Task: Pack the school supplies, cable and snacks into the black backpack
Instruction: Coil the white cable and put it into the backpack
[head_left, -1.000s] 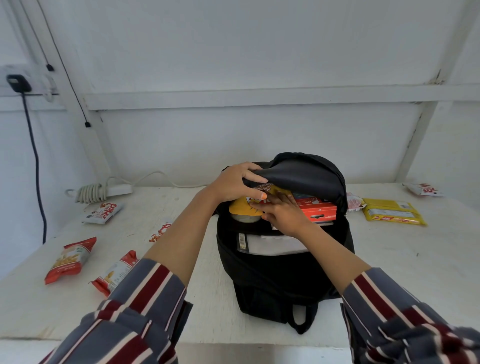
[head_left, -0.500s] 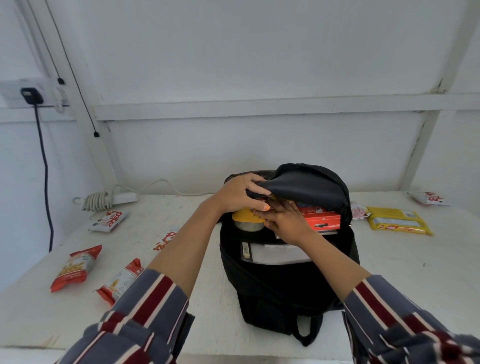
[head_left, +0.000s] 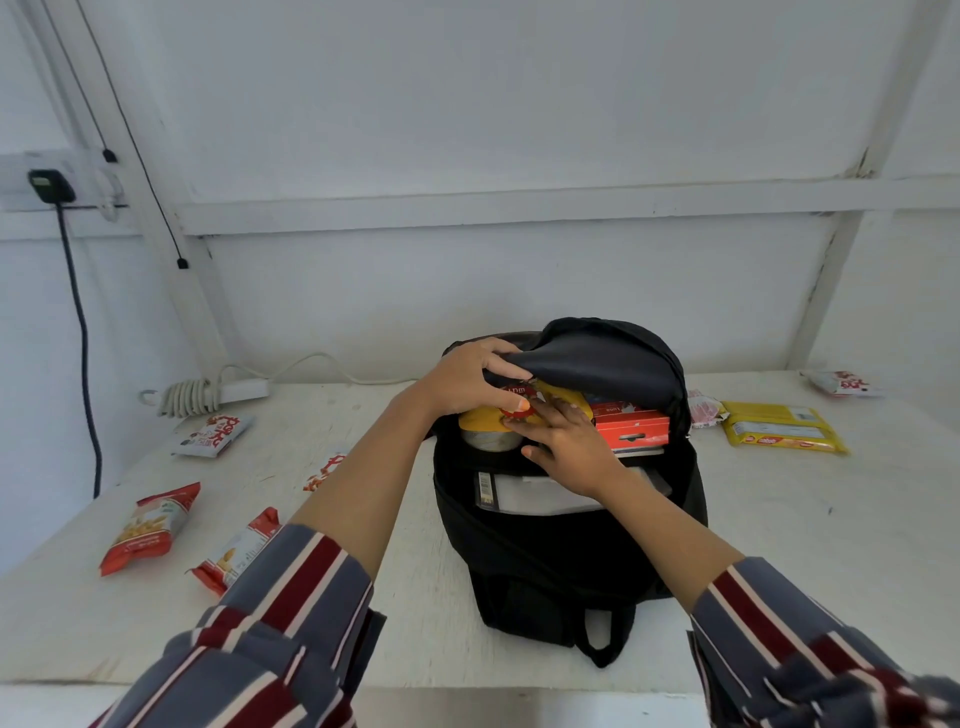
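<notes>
open black backpack (head_left: 566, 551) on the tabletop (head_left: 779, 545), red box (head_left: 631, 428) and tub (head_left: 491, 439) crowding its mouth. left grip (head_left: 467, 379) holds the flap (head_left: 602, 364) up; right grip (head_left: 569, 441), fingers flat, presses a packet (head_left: 566, 400) inside. seven loose packets (head_left: 150, 527) around.

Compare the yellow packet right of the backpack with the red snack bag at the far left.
The yellow packet is long and flat; the red snack bag is short and puffy. The yellow packet carries a pale label strip; the red snack bag shows a white panel picturing snacks. The yellow packet lies right of the black backpack, the red snack bag far to its left. Both lie on the white table, not yet packed.
</notes>
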